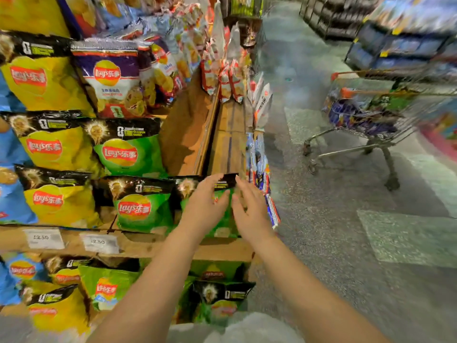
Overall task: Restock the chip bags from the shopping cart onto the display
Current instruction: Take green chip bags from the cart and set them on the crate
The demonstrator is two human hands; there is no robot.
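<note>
Both bare arms reach forward to a green chip bag (223, 214) standing at the right end of the wooden display (222, 246). The left hand (204, 206) and right hand (249, 210) flank it, fingers spread, perhaps just touching. The shopping cart (371, 115) stands well apart, blurred.

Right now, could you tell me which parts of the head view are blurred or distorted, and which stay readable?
In the head view, the shopping cart and the shelves behind it smear with motion blur; the green chip bag between the left hand and right hand is fairly sharp, as are nearby logos; the price tags are legible; wide-angle distortion bends the display's wooden shelf edge.
</note>
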